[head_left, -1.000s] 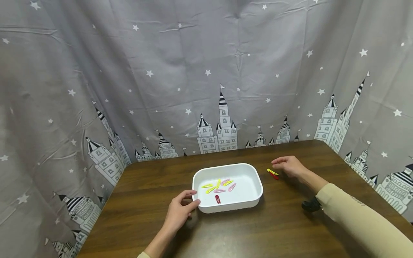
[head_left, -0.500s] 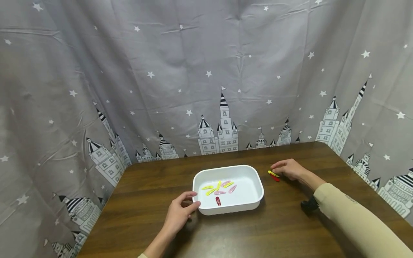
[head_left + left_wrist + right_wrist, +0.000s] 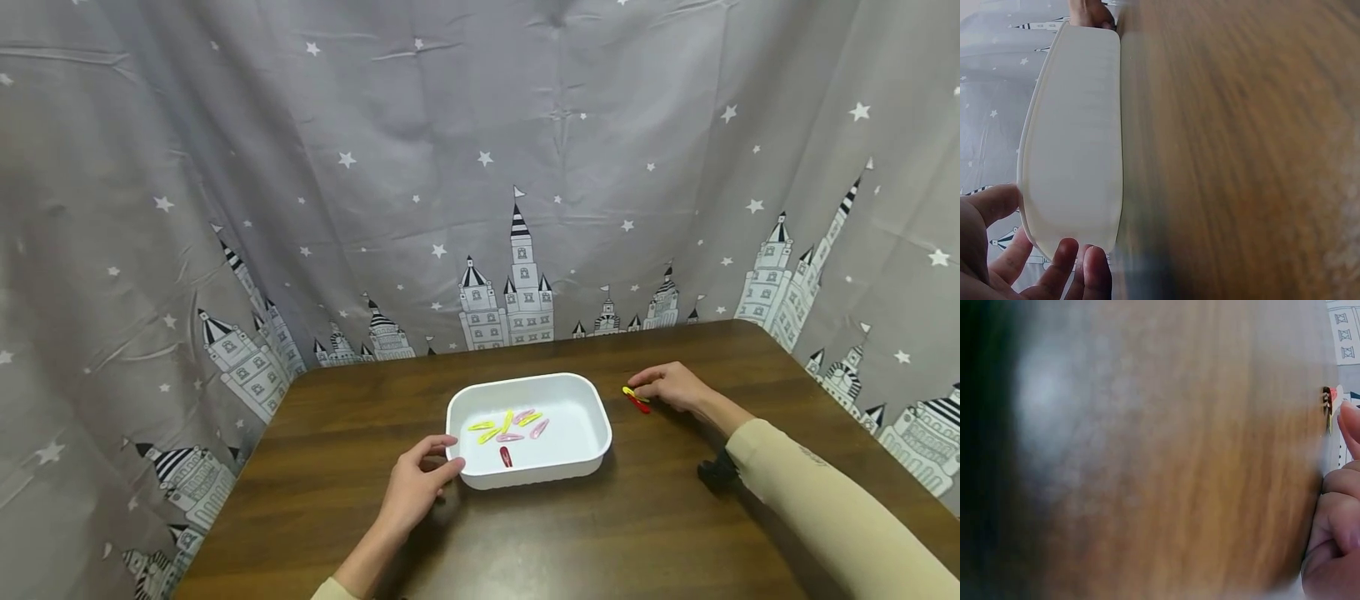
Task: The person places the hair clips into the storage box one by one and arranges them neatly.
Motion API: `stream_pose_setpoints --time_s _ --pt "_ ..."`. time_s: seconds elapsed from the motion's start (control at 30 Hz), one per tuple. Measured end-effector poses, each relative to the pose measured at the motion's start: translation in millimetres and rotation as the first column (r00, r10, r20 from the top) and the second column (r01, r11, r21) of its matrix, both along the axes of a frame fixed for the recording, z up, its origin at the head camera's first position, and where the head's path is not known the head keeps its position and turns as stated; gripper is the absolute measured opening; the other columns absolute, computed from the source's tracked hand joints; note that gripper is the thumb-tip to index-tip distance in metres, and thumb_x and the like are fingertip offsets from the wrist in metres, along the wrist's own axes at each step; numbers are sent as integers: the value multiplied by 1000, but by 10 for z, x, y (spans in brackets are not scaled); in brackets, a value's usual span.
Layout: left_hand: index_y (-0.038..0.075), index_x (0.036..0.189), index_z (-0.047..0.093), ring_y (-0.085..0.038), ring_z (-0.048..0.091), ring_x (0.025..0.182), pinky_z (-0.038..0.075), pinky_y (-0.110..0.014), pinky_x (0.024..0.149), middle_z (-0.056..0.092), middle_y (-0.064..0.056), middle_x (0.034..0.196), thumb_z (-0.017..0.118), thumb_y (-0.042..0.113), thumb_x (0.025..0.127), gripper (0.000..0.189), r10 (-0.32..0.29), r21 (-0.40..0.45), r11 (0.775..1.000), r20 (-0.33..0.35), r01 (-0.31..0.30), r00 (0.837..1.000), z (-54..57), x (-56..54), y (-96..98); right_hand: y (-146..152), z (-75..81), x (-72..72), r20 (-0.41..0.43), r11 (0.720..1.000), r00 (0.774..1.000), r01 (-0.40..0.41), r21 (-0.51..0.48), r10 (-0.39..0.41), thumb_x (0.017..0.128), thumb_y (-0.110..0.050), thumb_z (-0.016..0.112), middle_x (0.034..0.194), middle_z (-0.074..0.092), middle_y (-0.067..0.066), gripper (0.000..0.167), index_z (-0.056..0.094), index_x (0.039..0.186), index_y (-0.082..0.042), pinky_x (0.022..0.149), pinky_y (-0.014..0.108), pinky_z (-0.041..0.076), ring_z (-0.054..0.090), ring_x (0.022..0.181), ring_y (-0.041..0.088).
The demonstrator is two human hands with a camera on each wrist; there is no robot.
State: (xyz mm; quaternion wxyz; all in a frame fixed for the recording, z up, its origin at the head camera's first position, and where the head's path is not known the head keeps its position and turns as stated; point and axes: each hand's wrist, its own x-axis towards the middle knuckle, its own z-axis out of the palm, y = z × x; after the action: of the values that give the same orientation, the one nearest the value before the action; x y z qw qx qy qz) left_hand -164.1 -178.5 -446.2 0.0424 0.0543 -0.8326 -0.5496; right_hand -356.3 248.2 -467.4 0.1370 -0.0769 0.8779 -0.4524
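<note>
In the head view my left hand (image 3: 417,483) holds the near left corner of a white rectangular tray (image 3: 534,477). The left wrist view shows the thumb at the tray's rim (image 3: 1020,150) and the fingers bent against its end wall. Inside the tray lie several snap hair clips: yellow ones (image 3: 487,435), pink ones (image 3: 539,429) and one red clip (image 3: 506,457). Right of the tray, my right hand (image 3: 672,387) pinches at a yellow hair clip (image 3: 628,391) with thumb and fingertips, which partly cover it. A red hair clip (image 3: 637,404) lies close against the yellow one.
The tray stands on a dark brown wooden table (image 3: 360,408). A grey curtain (image 3: 390,167) with printed stars and castles hangs behind and at both sides. A black object (image 3: 718,473) shows under the right wrist, beside the beige sleeve (image 3: 825,500).
The right hand has come down from just above the clips onto the yellow one. The left hand stays at the tray's corner, and the clips inside have not moved.
</note>
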Motion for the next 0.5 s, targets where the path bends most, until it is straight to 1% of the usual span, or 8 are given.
stream_pose_setpoints --time_s 0.13,0.2,0.27,0.33,0.37,0.43,0.47,0.5 --pt "12 119 69 -18 64 85 55 -33 62 68 -10 113 78 24 89 34 6 -8 1000 2 -6 1000 9 -9 -3 6 -7 -35 -6 1000 1000 -10 6 10 90 -21 73 98 71 6 30 74 116 -7 44 24 33 32 46 10" --pt "12 120 69 -18 64 85 55 -33 62 68 -10 114 78 24 89 34 3 -9 1000 2 -3 1000 15 -15 -1 13 -7 -56 -3 1000 1000 -2 2 2 89 -20 74 98 71 7 29 75 115 -7 44 24 32 31 45 10" --pt "13 120 69 -18 64 86 55 -33 63 68 -10 114 78 24 89 34 3 -12 1000 2 -3 1000 16 -20 0 21 -6 -72 -13 1000 1000 -12 -2 12 88 -19 75 98 71 7 30 75 115 -6 43 24 32 30 44 9" --pt "13 120 69 -19 64 87 55 -32 63 68 -10 114 78 24 89 34 3 -13 1000 4 -3 1000 12 -20 0 7 -3 -65 -38 1000 999 -22 21 22 88 -18 75 106 72 13 30 75 115 -6 52 25 38 45 55 15" --pt "12 120 69 -19 64 87 55 -32 63 68 -11 114 78 24 89 34 3 -15 1000 7 -3 1000 11 -18 0 1 -4 -60 -48 999 998 -25 33 27 88 -18 76 110 72 15 29 75 114 -6 58 26 40 52 64 17" --pt "11 121 69 -19 64 87 55 -32 63 68 -11 114 78 25 89 35 2 -20 1000 12 -2 1000 8 -15 -1 -12 -12 -46 -70 998 997 -33 57 37 87 -18 77 119 70 19 30 76 114 -5 68 28 40 55 82 21" --pt "11 121 69 -19 64 87 55 -32 63 68 -11 114 78 25 89 36 2 -21 1000 14 -1 1000 5 -13 -1 -17 -19 -39 -78 997 996 -34 65 39 87 -18 77 123 68 20 30 75 114 -5 71 28 39 54 88 21" --pt "11 121 69 -19 64 87 55 -32 63 68 -11 115 78 25 89 36 1 -21 1000 16 -1 1000 5 -11 1 -21 -23 -31 -78 997 996 -29 73 35 87 -18 77 124 68 21 30 76 114 -5 71 28 39 54 88 22"
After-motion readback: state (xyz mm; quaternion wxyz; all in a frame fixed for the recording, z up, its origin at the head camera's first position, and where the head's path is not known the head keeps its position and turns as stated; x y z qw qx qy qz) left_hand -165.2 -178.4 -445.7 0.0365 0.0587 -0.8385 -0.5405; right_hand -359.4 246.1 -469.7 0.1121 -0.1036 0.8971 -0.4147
